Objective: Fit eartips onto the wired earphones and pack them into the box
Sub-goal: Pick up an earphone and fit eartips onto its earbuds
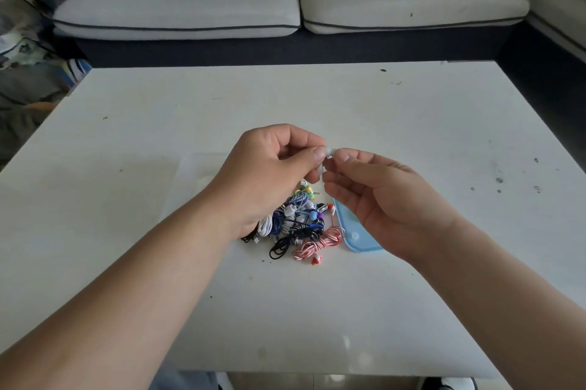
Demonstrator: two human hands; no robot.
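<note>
A: What lies nearest to the person?

B: Two bare forearms come in from the bottom edge. Under them, on the white table (412, 123), there is a pile of wired earphones (301, 224) in black, blue, white and yellow, all coiled. The red-and-white striped earphones (317, 243) lie at the near side of this pile.

A: And the blue thing?

B: It is a light blue lid (352, 227), flat on the table, just beside the pile on the right, partly under the right hand.

A: What do the hands do?

B: They meet above the pile. The left hand (269, 174) pinches a small white piece (329, 152) between thumb and forefinger. The right hand (387, 208) pinches the same piece from the other side, and its other fingers are loosely curled. Whether the piece is an earbud or an eartip, I cannot tell.

A: Where is the box?

B: The clear plastic box (196, 174) stands behind the left hand, partly hidden. Beyond the table is a pale sofa (285, 5).
</note>
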